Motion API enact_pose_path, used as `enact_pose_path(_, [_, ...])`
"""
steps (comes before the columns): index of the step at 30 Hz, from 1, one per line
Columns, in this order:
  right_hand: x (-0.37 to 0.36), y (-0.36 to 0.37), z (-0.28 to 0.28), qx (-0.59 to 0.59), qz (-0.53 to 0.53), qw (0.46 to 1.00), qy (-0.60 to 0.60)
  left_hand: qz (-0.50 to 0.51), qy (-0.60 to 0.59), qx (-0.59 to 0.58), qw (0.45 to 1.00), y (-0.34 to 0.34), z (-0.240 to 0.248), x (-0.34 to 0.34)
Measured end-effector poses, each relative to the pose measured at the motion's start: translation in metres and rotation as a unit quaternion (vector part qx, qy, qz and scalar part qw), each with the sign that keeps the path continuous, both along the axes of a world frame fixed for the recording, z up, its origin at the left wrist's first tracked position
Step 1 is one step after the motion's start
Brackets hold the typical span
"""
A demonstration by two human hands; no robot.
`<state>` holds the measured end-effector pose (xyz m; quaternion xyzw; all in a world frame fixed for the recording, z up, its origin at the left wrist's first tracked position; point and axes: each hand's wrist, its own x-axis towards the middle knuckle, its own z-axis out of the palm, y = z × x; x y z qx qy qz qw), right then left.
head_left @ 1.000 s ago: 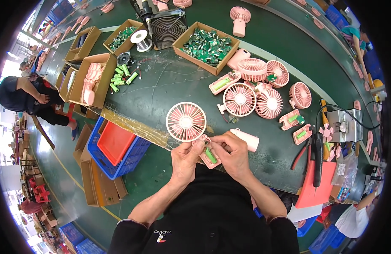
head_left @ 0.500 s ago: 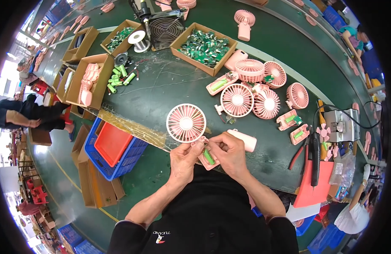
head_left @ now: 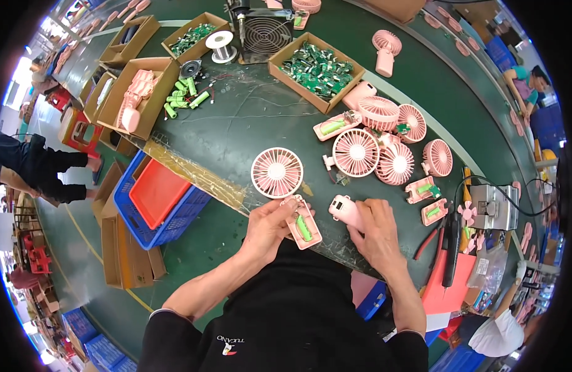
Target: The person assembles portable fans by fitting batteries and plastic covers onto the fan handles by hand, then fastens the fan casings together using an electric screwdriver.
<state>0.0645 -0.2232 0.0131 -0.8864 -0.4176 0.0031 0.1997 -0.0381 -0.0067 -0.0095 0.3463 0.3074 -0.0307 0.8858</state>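
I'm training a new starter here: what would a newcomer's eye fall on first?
Probably the round pink fan near the centre, just beyond the left hand, which holds an open pink handle with a green battery inside. Then the cluster of pink fans beyond the right hand, and the bright red tray inside the blue crate at left.

The head view, a wide fisheye, looks steeply down past the black shirt (head_left: 279,310) at lower centre, facing across the green workbench (head_left: 236,139), with left hand (head_left: 265,230) and right hand (head_left: 379,239) close, mid-frame.
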Motion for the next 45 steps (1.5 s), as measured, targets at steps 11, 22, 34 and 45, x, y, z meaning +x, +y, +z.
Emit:
enact_pose_path(11, [-0.006,-0.009,0.009,-0.029,0.007,0.999,0.017,0.003,0.005,-0.014,1.000,-0.001,-0.001,0.003])
enact_pose_path(22, [-0.004,-0.009,0.006,-0.019,-0.003,0.999,0.034,0.002,-0.004,0.002,1.000,0.005,0.001,0.001])
enact_pose_path(34, [-0.013,0.067,-0.006,0.173,0.006,0.980,0.101,0.002,0.020,0.037,0.999,0.002,-0.005,0.003])
enact_pose_path(45, [-0.008,0.094,-0.008,0.066,-0.041,0.977,0.199,0.035,0.012,0.039,0.999,-0.005,-0.008,0.000])
